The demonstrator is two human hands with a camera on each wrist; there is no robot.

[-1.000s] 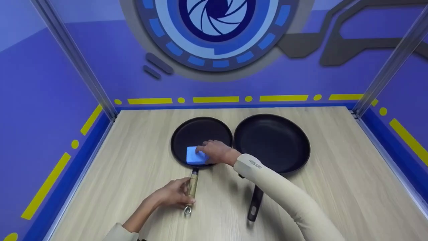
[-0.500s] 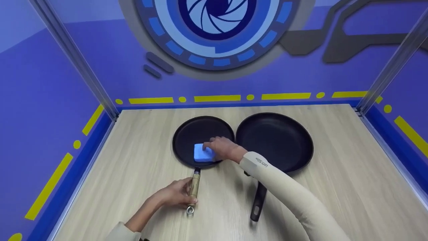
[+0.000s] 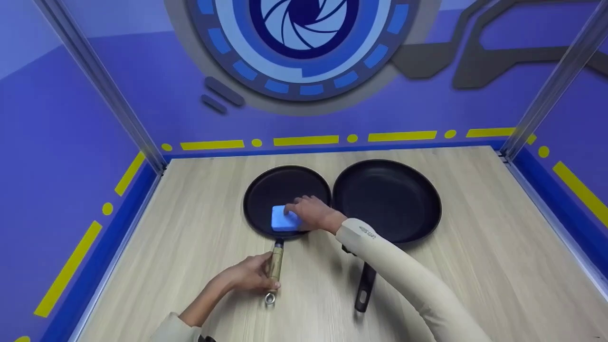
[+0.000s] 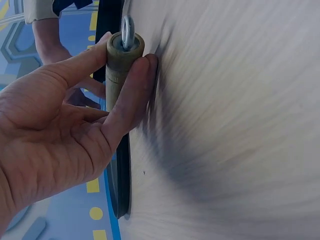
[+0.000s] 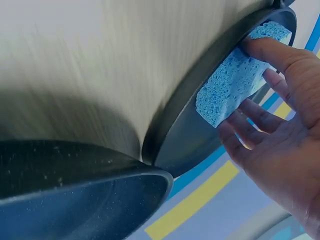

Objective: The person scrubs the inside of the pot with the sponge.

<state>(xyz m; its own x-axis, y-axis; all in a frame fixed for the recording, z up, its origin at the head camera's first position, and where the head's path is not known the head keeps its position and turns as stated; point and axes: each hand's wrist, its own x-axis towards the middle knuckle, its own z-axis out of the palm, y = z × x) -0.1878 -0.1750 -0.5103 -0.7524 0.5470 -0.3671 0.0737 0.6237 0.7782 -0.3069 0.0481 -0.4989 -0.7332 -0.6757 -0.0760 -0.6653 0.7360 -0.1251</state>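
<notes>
In the head view a small flat black pan lies on the table, its wooden handle pointing toward the front. My left hand grips that handle near its metal hanging ring; the left wrist view shows thumb and fingers on either side of the wood. A blue sponge is on the near part of the small pan's cooking surface. My right hand pinches it, and the right wrist view shows the thumb on one side of the porous sponge and fingertips on the other.
A larger black frying pan sits right beside the small pan, rims nearly meeting. Its black handle points to the front, under the right forearm's sleeve. Blue printed panels enclose the wooden table at back and sides.
The sponge and my right hand have shifted slightly right, then a little back left over the small pan. My left hand keeps its grip on the handle.
</notes>
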